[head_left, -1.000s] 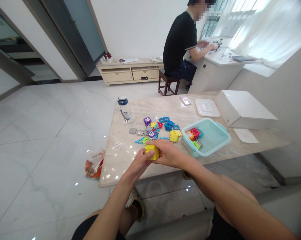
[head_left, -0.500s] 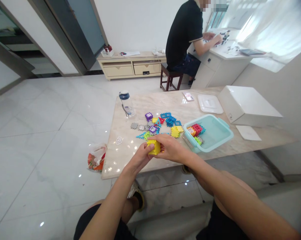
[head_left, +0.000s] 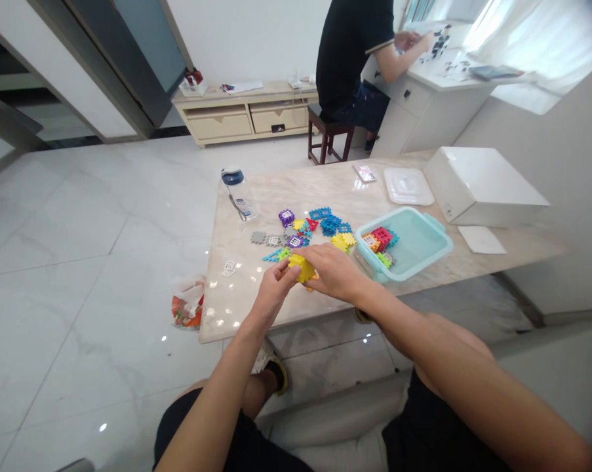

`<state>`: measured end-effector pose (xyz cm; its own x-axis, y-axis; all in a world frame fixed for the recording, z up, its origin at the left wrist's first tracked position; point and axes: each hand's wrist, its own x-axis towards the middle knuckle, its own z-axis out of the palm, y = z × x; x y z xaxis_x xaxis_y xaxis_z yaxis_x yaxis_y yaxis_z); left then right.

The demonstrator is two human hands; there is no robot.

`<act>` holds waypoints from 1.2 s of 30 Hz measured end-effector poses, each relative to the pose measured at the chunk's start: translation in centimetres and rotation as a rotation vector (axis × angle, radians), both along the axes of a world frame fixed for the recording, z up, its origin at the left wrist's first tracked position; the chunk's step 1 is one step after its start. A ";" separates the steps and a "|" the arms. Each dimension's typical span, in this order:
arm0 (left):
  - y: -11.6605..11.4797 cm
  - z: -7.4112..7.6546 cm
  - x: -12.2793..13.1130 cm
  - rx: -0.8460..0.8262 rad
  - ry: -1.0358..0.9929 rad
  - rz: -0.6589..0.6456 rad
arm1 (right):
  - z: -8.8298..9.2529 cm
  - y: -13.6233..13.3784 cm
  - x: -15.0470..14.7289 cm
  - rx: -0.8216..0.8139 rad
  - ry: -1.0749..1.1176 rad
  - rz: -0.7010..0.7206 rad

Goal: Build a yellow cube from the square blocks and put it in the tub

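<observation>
A yellow block built of toothed interlocking pieces (head_left: 301, 267) is held between both hands above the near part of the table. My left hand (head_left: 275, 283) pinches its left side with thumb and fingers. From the right, my right hand (head_left: 332, 270) wraps round it, fingers over the top. An orange piece (head_left: 311, 286) shows partly below the right hand. Just beyond lie loose interlocking pieces: purple (head_left: 286, 217), grey (head_left: 258, 236), blue (head_left: 331, 225), red (head_left: 312, 225) and yellow (head_left: 343, 242).
On the right stands a turquoise bin (head_left: 423, 252) with joined pieces inside. Behind it are a white lid (head_left: 408, 186) and a white box (head_left: 487, 187). A water bottle (head_left: 239, 196) stands at the left. Another person (head_left: 352, 59) sits working at a far desk.
The yellow block has been turned in my hands, and my left thumb has shifted on it. The whole view has tilted slightly downward; the pieces on the table look unmoved.
</observation>
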<state>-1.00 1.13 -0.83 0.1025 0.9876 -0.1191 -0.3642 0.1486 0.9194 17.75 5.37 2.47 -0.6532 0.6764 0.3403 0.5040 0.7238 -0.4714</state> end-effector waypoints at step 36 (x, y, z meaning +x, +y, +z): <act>0.2 1.3 -0.1 -0.098 -0.053 0.344 | 0.9 -0.1 -2.0 -0.741 0.534 -0.252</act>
<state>-1.14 1.36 0.49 -0.2251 0.9497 -0.2179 -0.4546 0.0954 0.8855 15.76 5.22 3.42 -0.3405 0.9400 -0.0207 0.1899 0.0472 -0.9807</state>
